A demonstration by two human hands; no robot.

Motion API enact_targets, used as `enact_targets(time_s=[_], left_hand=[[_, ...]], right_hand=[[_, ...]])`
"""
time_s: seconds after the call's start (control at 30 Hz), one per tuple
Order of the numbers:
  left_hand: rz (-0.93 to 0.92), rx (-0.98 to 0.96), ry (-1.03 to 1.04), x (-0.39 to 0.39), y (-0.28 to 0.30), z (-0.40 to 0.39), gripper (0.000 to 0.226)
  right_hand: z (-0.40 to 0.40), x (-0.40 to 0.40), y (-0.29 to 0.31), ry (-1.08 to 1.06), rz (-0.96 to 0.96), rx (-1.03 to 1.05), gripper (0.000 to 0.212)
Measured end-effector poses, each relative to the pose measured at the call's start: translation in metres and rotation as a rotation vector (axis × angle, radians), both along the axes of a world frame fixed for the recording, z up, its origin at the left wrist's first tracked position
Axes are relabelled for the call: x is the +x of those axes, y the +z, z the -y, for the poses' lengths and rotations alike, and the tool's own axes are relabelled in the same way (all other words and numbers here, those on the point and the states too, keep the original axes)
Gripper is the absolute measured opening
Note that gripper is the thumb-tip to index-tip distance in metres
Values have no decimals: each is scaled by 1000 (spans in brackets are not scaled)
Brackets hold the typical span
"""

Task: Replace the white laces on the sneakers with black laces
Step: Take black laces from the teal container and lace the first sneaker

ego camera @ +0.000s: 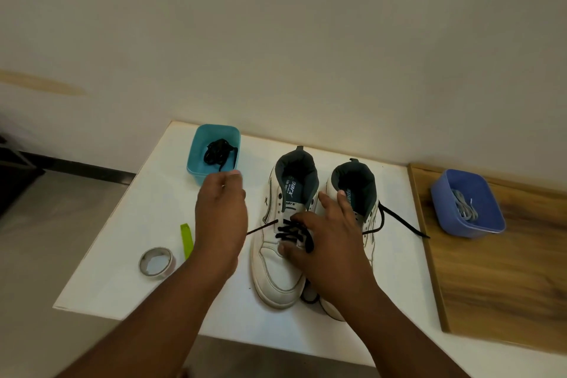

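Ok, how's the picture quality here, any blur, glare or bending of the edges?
Head view: dim, warm light; no strong glare. Wide-angle distortion bows the white table and the wall line. The left hand and right hand look slightly soft, the black lace on the left sneaker reads clearly.

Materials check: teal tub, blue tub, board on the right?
Teal tub: looks like moulded plastic, smooth and slightly glossy, with rounded corners and a thin rim. Blue tub: same kind of plastic, by its soft sheen and rounded shape. Board: wood or wood-look laminate; grain streaks show, finish fairly matte. Cannot tell which.
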State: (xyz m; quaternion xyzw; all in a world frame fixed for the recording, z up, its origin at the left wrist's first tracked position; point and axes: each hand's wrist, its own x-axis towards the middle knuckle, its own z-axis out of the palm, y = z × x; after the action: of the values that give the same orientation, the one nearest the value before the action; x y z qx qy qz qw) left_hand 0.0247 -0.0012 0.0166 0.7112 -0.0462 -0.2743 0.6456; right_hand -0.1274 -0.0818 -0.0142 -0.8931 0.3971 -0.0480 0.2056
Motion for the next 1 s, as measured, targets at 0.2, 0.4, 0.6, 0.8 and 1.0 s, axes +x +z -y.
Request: enact_targets(time_s=[0.2,0.4,0.6,0.8,1.0], left_hand=[[739,569,-599,-11,-33,-14,15],[160,35,-26,-5,1,-2,32],[532,314,-330,-2,-16,-6,41],[708,597,-628,-8,-32,-14,17],[663,235,-206,-5,-14,-8,13]], right_hand=[[0,2,-3,-16,17,-27,58],[1,0,2,-26,11,10,60],[1,1,0,-25,20,-5,58],[2,2,-2,-28,14,-10,57],[1,2,3,-30,16,19,60]])
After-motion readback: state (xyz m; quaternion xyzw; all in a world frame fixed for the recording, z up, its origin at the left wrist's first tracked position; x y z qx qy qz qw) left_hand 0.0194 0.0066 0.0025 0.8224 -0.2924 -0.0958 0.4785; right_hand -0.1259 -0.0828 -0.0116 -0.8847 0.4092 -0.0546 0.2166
